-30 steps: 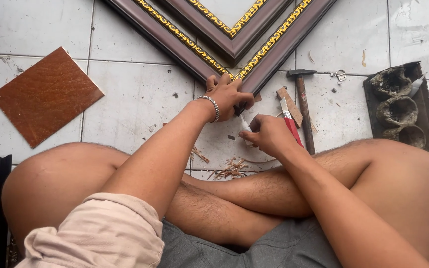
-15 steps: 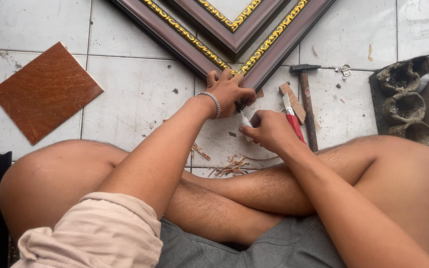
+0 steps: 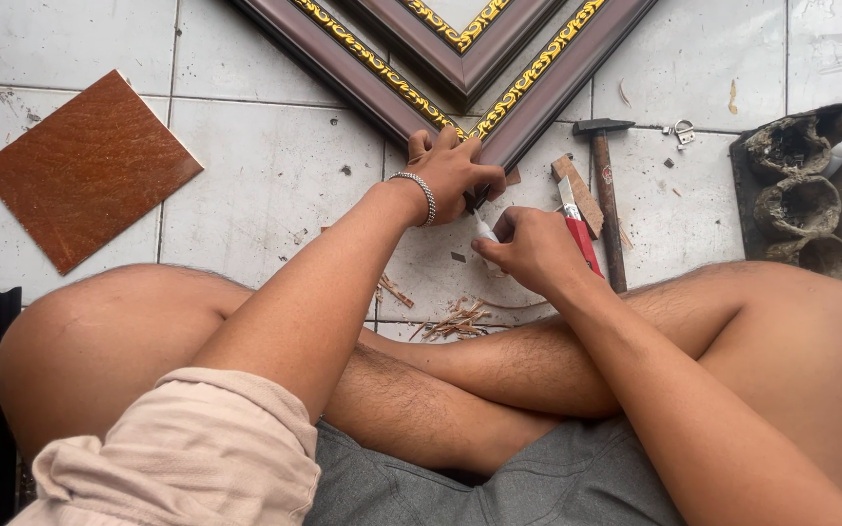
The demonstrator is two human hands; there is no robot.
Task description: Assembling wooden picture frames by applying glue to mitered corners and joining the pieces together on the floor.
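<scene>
Brown-and-gold frame corner is pinned by the closed left hand, a small white tool gripped in the right hand.

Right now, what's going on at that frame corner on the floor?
A person sits cross-legged on the tiled floor. The left hand presses on the mitred corner of a dark frame with gold trim. The right hand holds a small white-tipped tool at that joint; what kind is unclear. A hammer and a red-handled knife lie beside it, wood shavings below.
</scene>
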